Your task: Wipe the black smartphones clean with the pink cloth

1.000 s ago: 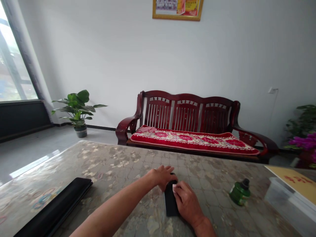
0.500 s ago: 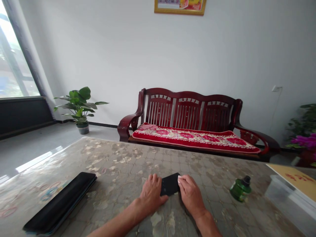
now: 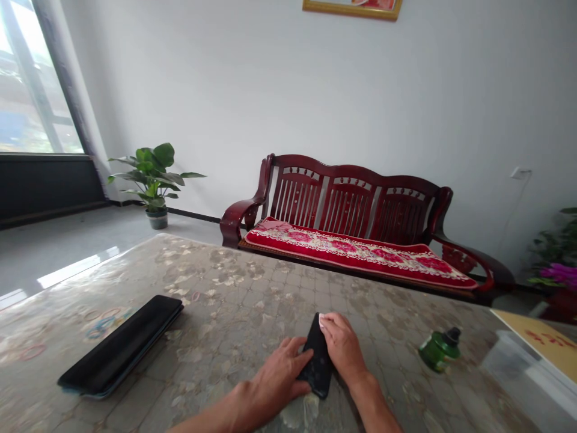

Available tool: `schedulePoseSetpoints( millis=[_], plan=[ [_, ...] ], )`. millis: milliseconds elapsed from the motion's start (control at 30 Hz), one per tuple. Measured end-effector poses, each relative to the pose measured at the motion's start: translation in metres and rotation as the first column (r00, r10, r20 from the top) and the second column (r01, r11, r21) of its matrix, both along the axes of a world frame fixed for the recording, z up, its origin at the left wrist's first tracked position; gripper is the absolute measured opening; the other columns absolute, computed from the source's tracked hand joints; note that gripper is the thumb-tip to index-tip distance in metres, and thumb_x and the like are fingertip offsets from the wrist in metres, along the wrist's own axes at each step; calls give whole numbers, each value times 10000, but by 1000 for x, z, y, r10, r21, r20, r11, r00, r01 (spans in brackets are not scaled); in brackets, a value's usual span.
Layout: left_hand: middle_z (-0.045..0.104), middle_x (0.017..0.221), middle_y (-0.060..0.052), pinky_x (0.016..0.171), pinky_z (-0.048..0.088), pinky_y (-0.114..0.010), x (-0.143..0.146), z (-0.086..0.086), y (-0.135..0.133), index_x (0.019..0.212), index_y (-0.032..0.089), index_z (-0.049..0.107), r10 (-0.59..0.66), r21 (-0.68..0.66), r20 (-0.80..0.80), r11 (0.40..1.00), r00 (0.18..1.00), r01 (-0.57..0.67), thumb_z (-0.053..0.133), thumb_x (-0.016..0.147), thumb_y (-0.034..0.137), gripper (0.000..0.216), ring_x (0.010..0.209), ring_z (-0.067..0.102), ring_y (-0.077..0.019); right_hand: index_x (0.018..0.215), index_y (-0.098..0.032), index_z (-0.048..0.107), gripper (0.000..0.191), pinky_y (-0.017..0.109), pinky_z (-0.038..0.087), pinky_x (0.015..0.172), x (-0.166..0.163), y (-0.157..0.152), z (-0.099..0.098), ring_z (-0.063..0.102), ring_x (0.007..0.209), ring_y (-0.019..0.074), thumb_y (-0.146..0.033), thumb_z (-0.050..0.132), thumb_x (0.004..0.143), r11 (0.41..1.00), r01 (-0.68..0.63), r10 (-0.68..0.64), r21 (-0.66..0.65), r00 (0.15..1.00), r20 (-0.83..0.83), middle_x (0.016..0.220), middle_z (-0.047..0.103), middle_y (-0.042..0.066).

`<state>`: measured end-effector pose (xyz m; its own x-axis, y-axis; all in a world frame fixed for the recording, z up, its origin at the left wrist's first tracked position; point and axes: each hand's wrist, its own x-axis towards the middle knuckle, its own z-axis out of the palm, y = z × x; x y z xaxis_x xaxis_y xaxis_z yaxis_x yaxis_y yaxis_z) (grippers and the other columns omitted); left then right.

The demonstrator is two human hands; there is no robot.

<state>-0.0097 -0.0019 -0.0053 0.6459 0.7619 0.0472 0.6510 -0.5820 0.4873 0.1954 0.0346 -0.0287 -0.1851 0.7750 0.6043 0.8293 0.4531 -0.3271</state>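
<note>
A black smartphone (image 3: 321,367) lies on the patterned tablecloth, its long side pointing away from me. My left hand (image 3: 283,370) grips it along the left edge, with the thumb over its face. At its far right corner, my right hand (image 3: 343,343) has its fingers pressed together on a small white piece (image 3: 321,320), perhaps a tissue or cloth, against the phone. Most of that piece is hidden by the fingers.
A long black folded case (image 3: 121,346) lies left, by several rubber bands (image 3: 103,325). On the right stand a green bottle (image 3: 439,349) with a black cap and a clear plastic box (image 3: 514,361) under a tan board (image 3: 541,337). A wooden bench (image 3: 351,192) stands beyond the table.
The phone has turned from lying crosswise to pointing away from me. My left hand has shifted down its edge, and my right hand stays at the far corner. The view has swung slightly left.
</note>
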Motion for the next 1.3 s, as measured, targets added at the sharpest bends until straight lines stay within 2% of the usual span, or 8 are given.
schedulePoseSetpoints(
  millis=[133,267,400,533,733,967,1200,1300],
  plan=[
    [491,1411,-88,1070,400,-362,10,-6,-5,1227,209,601,39,44,-14,998,999,-39,727,805,326,456,1225,492,-291,980,-241,702,263,291,524,845,-9,-1,1,632,941,178,-138,464,937,995,-95,96,-29,995,22,971,663,39],
    [581,1288,-79,1010,442,-373,16,-6,-7,1178,210,612,64,106,-22,992,998,-62,695,818,348,394,1112,549,-281,971,-225,703,255,291,521,838,-11,6,5,634,913,177,-132,468,936,997,-64,65,-53,997,31,956,662,41],
    [605,1237,-67,962,458,-412,16,-2,-4,1139,225,622,80,186,-33,980,996,-73,703,798,398,392,1064,553,-287,939,-215,707,254,281,507,839,-13,15,12,628,903,178,-114,475,927,994,-42,49,-102,997,62,933,659,44],
    [626,1188,-37,933,458,-413,14,-1,-1,1129,250,625,99,222,-2,970,995,-96,726,764,410,411,1044,557,-272,915,-212,707,251,279,491,868,-15,5,14,623,929,179,-106,480,920,988,-54,63,-144,996,62,953,655,49],
    [639,1182,-25,913,457,-402,14,-3,-1,1073,252,644,117,231,31,965,993,-121,732,740,430,388,1021,572,-259,928,-220,687,264,274,476,888,-12,-19,13,606,975,175,-105,450,935,977,-119,134,-178,988,77,989,644,48],
    [628,1203,-34,924,457,-413,17,-6,-1,1106,243,640,131,242,36,961,991,-136,742,727,441,440,1042,570,-267,879,-208,698,252,270,480,854,-12,11,19,612,916,177,-92,477,914,986,32,-16,-164,995,99,929,652,51],
    [614,1258,-50,965,454,-417,18,-14,-1,1116,230,637,133,242,70,959,989,-147,738,735,419,437,1082,569,-268,933,-221,690,283,284,488,879,-6,-15,13,606,952,174,-121,426,945,979,-100,118,-180,988,96,982,644,56],
    [588,1319,-76,1006,438,-415,19,-17,0,1133,204,634,110,248,83,960,990,-128,734,747,402,445,1136,560,-273,955,-222,689,285,292,490,884,-3,-13,11,602,968,178,-123,421,948,981,-94,112,-170,989,99,992,648,57]
  ],
)
